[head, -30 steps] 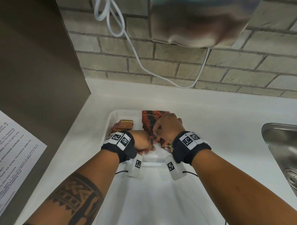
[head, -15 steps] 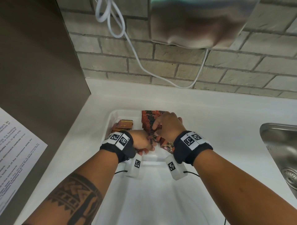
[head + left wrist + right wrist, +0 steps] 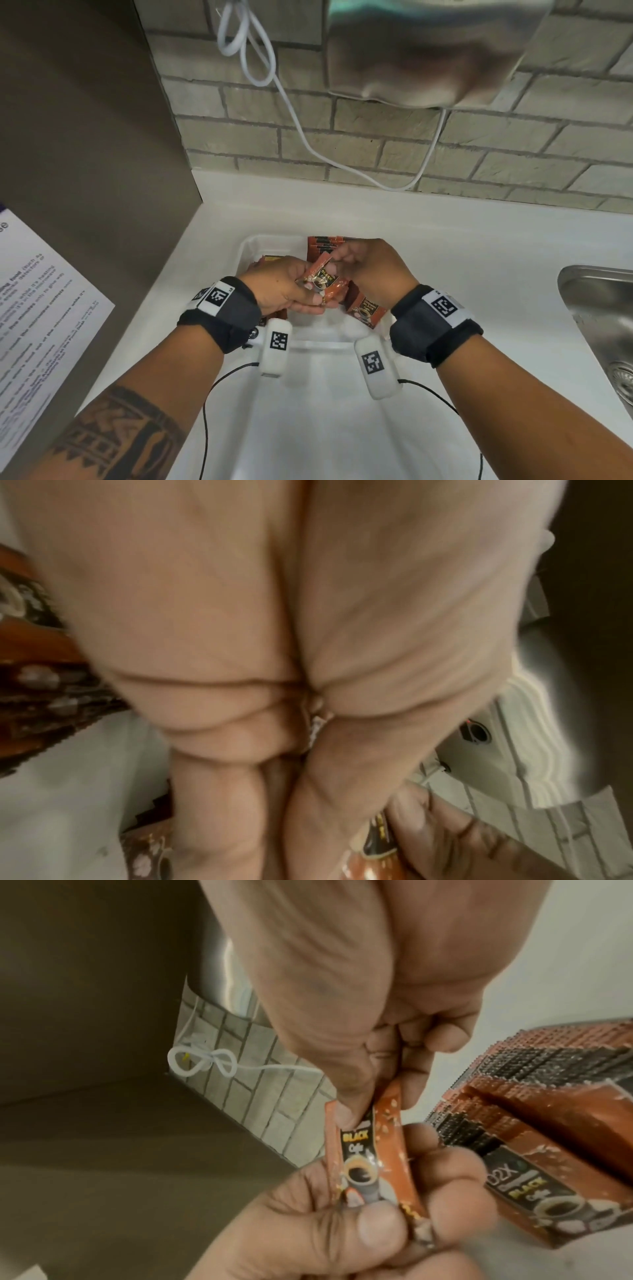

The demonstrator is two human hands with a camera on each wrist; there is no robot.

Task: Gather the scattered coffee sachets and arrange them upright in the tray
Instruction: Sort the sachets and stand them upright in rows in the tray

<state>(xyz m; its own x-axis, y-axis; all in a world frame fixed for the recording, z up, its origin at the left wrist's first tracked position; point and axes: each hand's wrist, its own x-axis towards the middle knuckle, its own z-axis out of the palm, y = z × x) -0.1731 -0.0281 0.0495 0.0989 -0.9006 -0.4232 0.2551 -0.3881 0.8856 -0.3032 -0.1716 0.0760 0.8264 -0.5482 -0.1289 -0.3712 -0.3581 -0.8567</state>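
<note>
Both hands have lifted since 0.5 s ago. Left hand [image 3: 287, 284] fingers curled, pinching sachet [image 3: 325, 279] low end; right hand [image 3: 371, 267] pinching top, above tray [image 3: 253, 244]. Upright stack [image 3: 320, 244] at far wall; counter [image 3: 462, 246] open rightward to sink [image 3: 596, 298].

Glossy foil coffee sachets [image 3: 323, 281], a smooth white plastic tray [image 3: 251, 245], rough matt brick wall [image 3: 496, 144], brushed metal sink [image 3: 596, 294].
</note>
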